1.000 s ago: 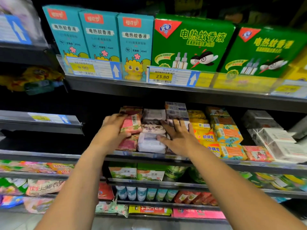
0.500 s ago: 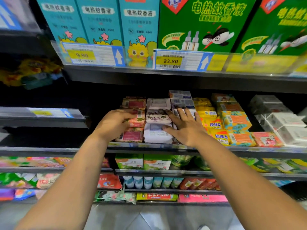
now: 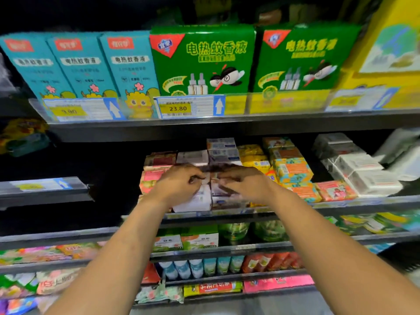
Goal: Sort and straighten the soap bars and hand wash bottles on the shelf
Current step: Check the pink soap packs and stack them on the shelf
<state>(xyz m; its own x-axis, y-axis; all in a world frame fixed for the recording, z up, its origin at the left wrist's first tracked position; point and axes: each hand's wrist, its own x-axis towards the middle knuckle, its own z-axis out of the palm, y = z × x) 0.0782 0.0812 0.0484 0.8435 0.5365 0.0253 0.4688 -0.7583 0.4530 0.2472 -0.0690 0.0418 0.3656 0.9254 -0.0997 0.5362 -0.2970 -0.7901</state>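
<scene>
Stacks of wrapped soap bars fill the middle shelf (image 3: 341, 204). My left hand (image 3: 179, 185) and my right hand (image 3: 246, 185) meet in front of the white-and-purple soap stack (image 3: 196, 201). The fingers of both hands curl round a bar (image 3: 212, 178) at the top of that stack, one from each side; motion blur hides the exact grip. Pink soap bars (image 3: 151, 178) lie just left of my left hand. To the right of my right hand stand yellow and orange soap packs (image 3: 293, 171).
White wrapped multipacks (image 3: 363, 171) sit at the shelf's right end. Teal boxes (image 3: 81, 64) and green boxes (image 3: 202, 60) stand on the shelf above, behind price tags (image 3: 178, 108). Lower shelves hold small bottles (image 3: 195, 268) and packets. The space left of the pink bars is dark.
My left hand left the pink stack and moved right. My right hand's flat fingers curled. Both hands now meet on a bar of the white-and-purple stack. The camera tilted up.
</scene>
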